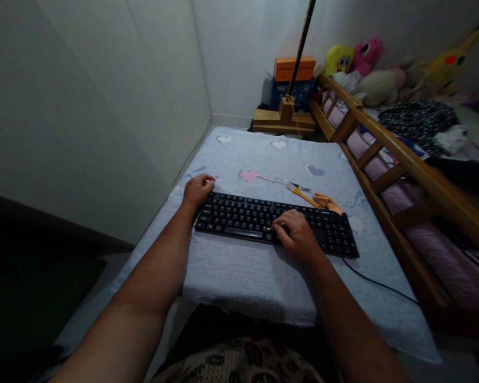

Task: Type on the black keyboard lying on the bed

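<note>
A black full-size keyboard [239, 214] lies across the cloth-covered table in front of me. My left hand [198, 190] is at its far left corner, fingers curled in against the edge; the fingertips are partly hidden. Over the keys right of the space bar, my right hand [297, 234] pinches a thin pale stick with a whitish tip, which looks like a cotton swab [270, 229]. That tip is down at the keys. Behind the keyboard lie a flat brush [301, 194] with a yellow-orange handle, a thin wire tool [282, 181] with a dark handle, and a folded orange cloth [328, 203].
A black cable [379, 283] runs from the keyboard over the table's right side. The pale tablecloth [231, 266] has heart patterns. A wooden bed rail [399, 159] borders the right, a white panel wall [104, 106] the left. Boxes [294, 69] and a wooden stand [285, 118] are behind.
</note>
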Motion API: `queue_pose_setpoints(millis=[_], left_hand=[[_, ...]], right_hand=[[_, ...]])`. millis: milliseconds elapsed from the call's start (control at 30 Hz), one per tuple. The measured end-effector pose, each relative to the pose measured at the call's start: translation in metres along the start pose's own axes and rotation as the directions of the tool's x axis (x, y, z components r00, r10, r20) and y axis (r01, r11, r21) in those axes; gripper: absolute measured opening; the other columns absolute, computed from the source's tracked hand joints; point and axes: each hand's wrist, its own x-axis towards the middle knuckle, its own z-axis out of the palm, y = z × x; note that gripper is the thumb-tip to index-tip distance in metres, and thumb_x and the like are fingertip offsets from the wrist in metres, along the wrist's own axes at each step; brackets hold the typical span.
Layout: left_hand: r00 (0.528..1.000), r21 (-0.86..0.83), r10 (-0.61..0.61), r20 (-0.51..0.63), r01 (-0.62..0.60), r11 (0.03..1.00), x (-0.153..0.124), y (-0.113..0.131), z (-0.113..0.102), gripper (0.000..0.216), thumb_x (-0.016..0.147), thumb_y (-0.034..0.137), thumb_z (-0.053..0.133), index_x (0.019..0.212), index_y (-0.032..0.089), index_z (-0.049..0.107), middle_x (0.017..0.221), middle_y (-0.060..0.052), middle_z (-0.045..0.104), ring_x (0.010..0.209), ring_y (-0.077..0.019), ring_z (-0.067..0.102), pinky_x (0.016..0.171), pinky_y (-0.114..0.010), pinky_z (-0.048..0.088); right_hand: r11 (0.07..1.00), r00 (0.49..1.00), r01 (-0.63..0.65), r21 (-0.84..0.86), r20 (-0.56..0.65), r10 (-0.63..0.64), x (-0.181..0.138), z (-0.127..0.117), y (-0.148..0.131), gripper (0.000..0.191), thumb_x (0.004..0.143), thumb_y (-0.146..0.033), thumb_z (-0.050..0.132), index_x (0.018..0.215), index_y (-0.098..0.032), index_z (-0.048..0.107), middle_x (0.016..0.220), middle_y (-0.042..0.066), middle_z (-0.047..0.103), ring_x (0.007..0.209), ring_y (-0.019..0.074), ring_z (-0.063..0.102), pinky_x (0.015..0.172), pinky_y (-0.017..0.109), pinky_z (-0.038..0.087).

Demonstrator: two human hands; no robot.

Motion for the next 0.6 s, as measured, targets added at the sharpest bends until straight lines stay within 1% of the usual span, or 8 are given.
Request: queue_pose_setpoints(millis=[233,600], left_hand=[[1.0,-0.006,-0.002,0.002,0.002,1.0,0.0003,-0.001,0.0004,0.035,0.075,0.039,0.052,0.092,0.016,0.072,0.06,0.0,0.054,0.059,-0.0145,0.048,0.058,-0.026,0.034],[1.0,-0.007,-0.007,0.0,0.007,1.0,-0.0001,-0.0001,0.0,0.033,0.074,0.038,0.053,0.091,0.016,0.072,0.062,0.0,0.056,0.061,-0.0146,0.048,0.058,-0.026,0.034]], right_hand=[[0.999,0.999,-0.029,-0.024,-0.019,0.028,0.0007,0.0012,0.0011,0.012,0.088,-0.018,0.054,0.082,-0.02,0.064,0.084,0.006,0.067,0.088,0.0229,0.054,0.082,0.04,0.039],[0.997,0.998,-0.044,-0.064,-0.056,0.04,0.0,-0.0026,0.0017,0.013,0.087,-0.017,0.052,0.078,-0.02,0.061,0.079,0.006,0.064,0.084,0.022,0.054,0.08,0.039,0.038]])
